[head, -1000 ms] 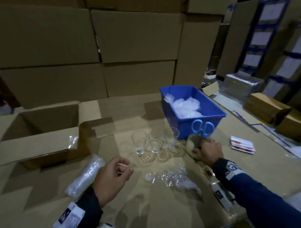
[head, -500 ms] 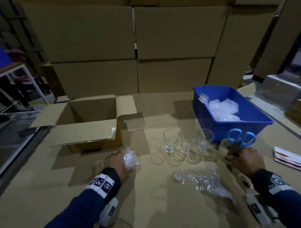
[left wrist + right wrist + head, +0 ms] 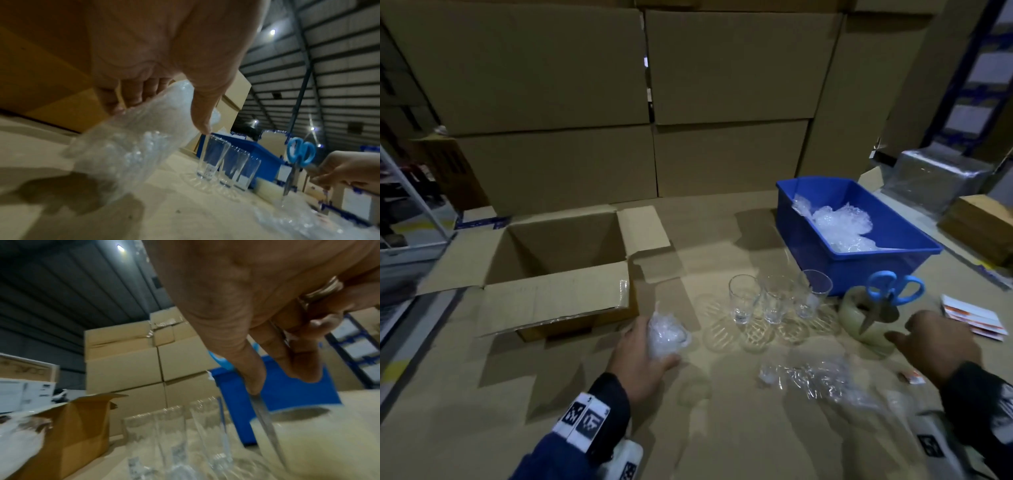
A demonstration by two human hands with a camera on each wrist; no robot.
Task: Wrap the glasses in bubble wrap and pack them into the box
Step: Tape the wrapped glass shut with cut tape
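1. My left hand (image 3: 643,356) has its grip curled around the wrapped glass (image 3: 666,334), low over the desk (image 3: 722,428) near the open box (image 3: 558,270).
2. Light but fragile, slippery film: I'd hold mid-body, gently.
3. My right hand (image 3: 936,339) hangs relaxed by the scissors (image 3: 890,294), holding nothing.

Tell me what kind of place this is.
Probably a warehouse packing station: stacked cardboard cartons behind the table, blue shelving racks at right, and a corrugated metal roof overhead.

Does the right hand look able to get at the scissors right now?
Probably yes: the right hand hovers open beside the tape roll, where the scissors stand upright with nothing between.
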